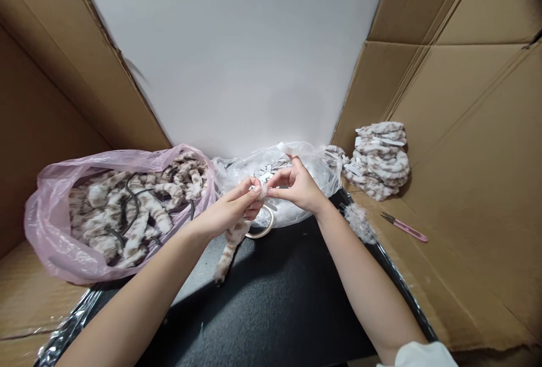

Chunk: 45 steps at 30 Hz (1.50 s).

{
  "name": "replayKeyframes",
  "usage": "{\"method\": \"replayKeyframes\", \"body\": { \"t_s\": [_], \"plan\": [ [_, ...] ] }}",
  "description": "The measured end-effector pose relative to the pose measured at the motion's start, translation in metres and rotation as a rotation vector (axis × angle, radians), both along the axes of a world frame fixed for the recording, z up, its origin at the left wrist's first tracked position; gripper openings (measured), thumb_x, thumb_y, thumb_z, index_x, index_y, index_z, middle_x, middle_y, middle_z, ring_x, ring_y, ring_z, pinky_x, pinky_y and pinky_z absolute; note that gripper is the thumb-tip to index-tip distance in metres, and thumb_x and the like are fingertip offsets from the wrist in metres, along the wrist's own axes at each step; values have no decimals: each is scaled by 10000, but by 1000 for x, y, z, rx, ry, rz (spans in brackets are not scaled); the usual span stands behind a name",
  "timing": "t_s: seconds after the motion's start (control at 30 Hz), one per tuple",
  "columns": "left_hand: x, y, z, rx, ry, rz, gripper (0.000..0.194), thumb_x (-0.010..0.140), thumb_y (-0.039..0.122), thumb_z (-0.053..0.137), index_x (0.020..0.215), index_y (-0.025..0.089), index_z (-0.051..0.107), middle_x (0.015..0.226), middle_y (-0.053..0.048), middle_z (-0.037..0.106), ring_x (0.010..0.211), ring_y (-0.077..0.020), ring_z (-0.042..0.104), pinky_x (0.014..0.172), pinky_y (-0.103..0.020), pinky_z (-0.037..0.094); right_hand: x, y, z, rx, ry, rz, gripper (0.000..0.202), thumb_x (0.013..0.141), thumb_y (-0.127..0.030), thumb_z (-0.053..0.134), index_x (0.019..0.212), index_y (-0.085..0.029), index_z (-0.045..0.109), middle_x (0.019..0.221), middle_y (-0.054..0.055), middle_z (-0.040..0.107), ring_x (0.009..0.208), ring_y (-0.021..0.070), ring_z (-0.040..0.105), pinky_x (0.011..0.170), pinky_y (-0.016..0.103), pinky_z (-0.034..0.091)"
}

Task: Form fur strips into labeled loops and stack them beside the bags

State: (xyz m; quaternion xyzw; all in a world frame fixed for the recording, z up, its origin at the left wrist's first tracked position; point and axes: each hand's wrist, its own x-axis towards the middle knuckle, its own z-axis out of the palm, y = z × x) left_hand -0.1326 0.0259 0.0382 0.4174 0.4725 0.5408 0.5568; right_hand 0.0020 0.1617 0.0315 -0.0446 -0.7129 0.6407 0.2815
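Head view. We find the fur piece at the left hand, over the far half of the bench, left of its middle. Its banded tail end hangs toward the near edge. The left grip is closed on the upper end. The right hand is narrow at the thumb and forefinger, meeting a pale tuft beside the left fingertips; whether it pinches firmly we cannot tell.

A pale ring sits just beside the fur piece. At the far edge lies a clear bag; by the left edge, a pink bag of fur pieces. Fluff lies at the right edge, with snips and a stack on the cardboard beyond.

We judge the fur piece light, soft and limp, not slippery, its pile liable to shed. It should be held close to the worked end, the body left to hang.

The upper end is hidden by fingers, and we cannot establish whether the tuft belongs to it. A white scrap by the raised right fingers is unclear, as are the clear bag's contents. The right sleeve is cut off.
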Motion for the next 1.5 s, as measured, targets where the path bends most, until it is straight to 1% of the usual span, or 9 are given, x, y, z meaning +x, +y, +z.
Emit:
{"method": "replayKeyframes", "body": {
  "t_s": [0.23,0.33,0.47,0.63,0.77,0.97,1.1,1.23,1.5],
  "plan": [
    [-6,4,-4,-37,12,-1,252,888,362,590,932,241,373,630,92,296,487,-50,247,479,-162,186,4,4,8,239,-66,-286,535,730,-386,728,1196,-207,535,1085,70,582,1000,204,564,919,374,467],
    [-7,8,-6,-34,-15,25,221,884,312,578,951,251,377,638,85,368,487,-52,291,494,-158,227,17,6,26,381,-42,-183,190,842,-312,515,887,-174,638,1086,78,561,1074,210,519,981,366,408],
    [-4,11,-10,-6,8,75,154,871,299,572,899,213,447,682,44,485,523,-62,369,512,-163,294,29,-2,45,527,-237,76,288,848,-146,350,732,-168,612,857,47,614,873,171,568,854,314,435],
    [-2,12,-9,58,26,220,163,821,295,631,883,191,522,637,48,494,527,-71,428,507,-162,344,32,-33,54,1075,-363,-273,212,901,-182,465,768,-162,629,816,45,633,838,183,543,838,343,356],
    [-8,14,-8,108,9,387,210,798,324,669,909,207,534,652,49,521,527,-83,462,491,-171,364,39,-66,65,1314,-140,-194,155,917,-182,498,837,-177,631,916,60,657,899,194,536,901,369,325],
    [-19,14,-7,259,231,440,163,877,340,577,947,207,514,650,39,534,584,-96,448,540,-179,351,47,-90,65,1160,-358,36,74,847,-161,591,779,-184,606,810,23,659,802,170,569,790,324,380],
    [-17,10,-5,239,323,336,178,905,358,528,1005,220,476,649,47,510,582,-105,420,554,-194,338,44,-71,60,958,-613,-136,113,890,-213,546,801,-178,608,794,36,663,717,163,578,650,289,374],
    [-10,7,-1,238,357,248,85,903,287,493,943,216,514,669,33,494,596,-118,424,560,-212,333,42,-53,62,1031,-576,-330,204,924,-177,478,754,-171,591,794,44,649,744,165,562,704,297,372],
    [7,-5,11,202,637,13,202,925,262,454,865,181,630,796,-21,572,698,-142,479,639,-241,389,43,-51,58,930,-553,-178,168,896,-196,523,733,-180,559,732,7,616,651,126,516,601,260,330]
  ]
}}
